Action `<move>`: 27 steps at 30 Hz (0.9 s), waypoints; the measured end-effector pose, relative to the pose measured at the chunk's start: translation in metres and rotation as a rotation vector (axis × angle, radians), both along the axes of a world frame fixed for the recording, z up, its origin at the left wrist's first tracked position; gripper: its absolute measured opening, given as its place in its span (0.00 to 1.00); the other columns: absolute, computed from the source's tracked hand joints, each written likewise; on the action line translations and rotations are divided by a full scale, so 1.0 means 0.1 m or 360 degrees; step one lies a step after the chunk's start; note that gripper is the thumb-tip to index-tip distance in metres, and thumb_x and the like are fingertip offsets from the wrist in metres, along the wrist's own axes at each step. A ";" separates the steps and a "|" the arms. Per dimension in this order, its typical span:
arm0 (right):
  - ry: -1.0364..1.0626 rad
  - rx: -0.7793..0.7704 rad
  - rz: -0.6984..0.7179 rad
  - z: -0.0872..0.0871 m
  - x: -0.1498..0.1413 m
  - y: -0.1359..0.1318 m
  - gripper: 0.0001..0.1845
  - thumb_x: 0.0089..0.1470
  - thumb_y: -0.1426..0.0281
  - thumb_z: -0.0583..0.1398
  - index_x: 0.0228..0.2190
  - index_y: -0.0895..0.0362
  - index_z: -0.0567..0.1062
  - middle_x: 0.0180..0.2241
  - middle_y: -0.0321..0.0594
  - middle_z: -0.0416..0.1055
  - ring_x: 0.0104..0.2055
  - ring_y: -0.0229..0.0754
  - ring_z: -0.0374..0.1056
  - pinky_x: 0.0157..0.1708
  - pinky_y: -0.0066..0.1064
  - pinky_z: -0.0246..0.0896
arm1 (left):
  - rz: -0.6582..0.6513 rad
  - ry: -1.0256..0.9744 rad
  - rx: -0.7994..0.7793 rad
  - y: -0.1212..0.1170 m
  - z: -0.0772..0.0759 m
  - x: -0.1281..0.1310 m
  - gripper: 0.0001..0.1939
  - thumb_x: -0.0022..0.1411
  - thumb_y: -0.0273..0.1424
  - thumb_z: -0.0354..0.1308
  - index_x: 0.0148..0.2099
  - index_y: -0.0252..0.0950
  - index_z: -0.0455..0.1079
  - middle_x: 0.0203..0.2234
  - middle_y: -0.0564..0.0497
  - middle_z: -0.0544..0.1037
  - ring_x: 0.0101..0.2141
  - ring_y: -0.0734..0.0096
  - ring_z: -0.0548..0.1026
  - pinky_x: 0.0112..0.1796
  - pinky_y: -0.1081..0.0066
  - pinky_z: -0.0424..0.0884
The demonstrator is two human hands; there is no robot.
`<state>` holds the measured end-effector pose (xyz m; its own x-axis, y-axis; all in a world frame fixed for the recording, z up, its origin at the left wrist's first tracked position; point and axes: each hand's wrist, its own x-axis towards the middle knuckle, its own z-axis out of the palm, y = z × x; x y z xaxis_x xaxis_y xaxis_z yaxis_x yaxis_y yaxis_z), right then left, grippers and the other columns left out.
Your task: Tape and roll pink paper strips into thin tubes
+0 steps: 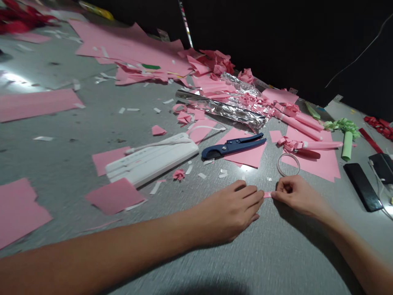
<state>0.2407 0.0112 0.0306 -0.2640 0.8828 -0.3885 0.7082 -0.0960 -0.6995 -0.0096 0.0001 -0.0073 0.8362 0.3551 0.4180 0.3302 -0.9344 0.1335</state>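
Note:
A short, narrow strip of pink paper [268, 195] with a whitish patch stretches between my two hands, just above or on the grey table. My left hand [231, 209] has its fingers bent together over the strip's left end; much of that end is hidden under the fingertips. My right hand [296, 194] pinches the other end between thumb and index finger. Right behind my right hand stands or leans a thin ring, apparently a tape roll [279, 165]. A dark blue hinged hand tool [235, 146] lies beyond my left hand on pink paper.
A white power strip [156, 162] with a cable lies left of centre. Behind are crumpled silver foil [227, 110], pink paper sheets [129, 45] and rolled pink paper tubes [299, 125]. To the right lie a green paper piece [347, 145] and a black phone [362, 186].

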 end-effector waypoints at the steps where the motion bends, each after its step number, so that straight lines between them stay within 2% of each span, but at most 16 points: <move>1: 0.0025 -0.0033 -0.0012 0.00 0.02 0.02 0.17 0.55 0.64 0.65 0.20 0.53 0.68 0.19 0.30 0.60 0.23 0.38 0.54 0.25 0.32 0.44 | 0.0000 0.0012 0.0005 0.00 0.01 0.00 0.13 0.79 0.32 0.57 0.58 0.30 0.75 0.47 0.39 0.83 0.46 0.55 0.78 0.48 0.58 0.70; 8: 0.0125 -0.0091 -0.0042 -0.02 0.13 0.07 0.14 0.53 0.60 0.65 0.21 0.53 0.71 0.19 0.29 0.56 0.23 0.37 0.50 0.25 0.33 0.43 | -0.0008 0.0052 0.0030 0.01 0.04 0.01 0.13 0.77 0.32 0.59 0.55 0.27 0.75 0.46 0.41 0.82 0.44 0.55 0.77 0.46 0.57 0.69; 13: 0.0118 -0.0028 -0.0078 -0.07 0.07 0.04 0.18 0.54 0.56 0.65 0.22 0.53 0.69 0.20 0.30 0.59 0.24 0.38 0.54 0.26 0.32 0.45 | -0.0007 0.0039 0.0033 0.02 0.04 0.02 0.14 0.76 0.33 0.62 0.55 0.26 0.75 0.42 0.43 0.82 0.42 0.57 0.76 0.45 0.57 0.69; 18: 0.0087 0.0045 -0.0089 -0.10 0.02 0.00 0.16 0.54 0.61 0.65 0.21 0.53 0.69 0.20 0.30 0.60 0.24 0.38 0.54 0.26 0.32 0.46 | -0.0014 0.0072 0.0044 0.02 0.04 0.02 0.14 0.77 0.32 0.60 0.55 0.26 0.76 0.43 0.43 0.81 0.43 0.57 0.76 0.45 0.57 0.69; 22: 0.0096 -0.0013 -0.0091 -0.07 0.00 0.00 0.15 0.54 0.63 0.64 0.21 0.54 0.68 0.20 0.29 0.59 0.24 0.37 0.54 0.26 0.32 0.46 | -0.0012 0.0052 0.0023 0.01 0.05 0.02 0.13 0.77 0.32 0.60 0.56 0.26 0.75 0.43 0.43 0.81 0.43 0.56 0.76 0.46 0.57 0.69; 27: -0.0027 0.0155 -0.0102 -0.09 -0.05 -0.03 0.17 0.57 0.63 0.64 0.21 0.54 0.68 0.20 0.32 0.63 0.25 0.38 0.56 0.27 0.32 0.47 | 0.0006 0.0045 0.0040 -0.01 0.04 0.03 0.15 0.77 0.31 0.59 0.58 0.25 0.74 0.43 0.41 0.82 0.44 0.55 0.77 0.48 0.57 0.70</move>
<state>0.2353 0.0077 0.0219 -0.1999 0.9316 -0.3037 0.7144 -0.0736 -0.6958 -0.0068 -0.0010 -0.0028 0.8466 0.3478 0.4028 0.3368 -0.9362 0.1005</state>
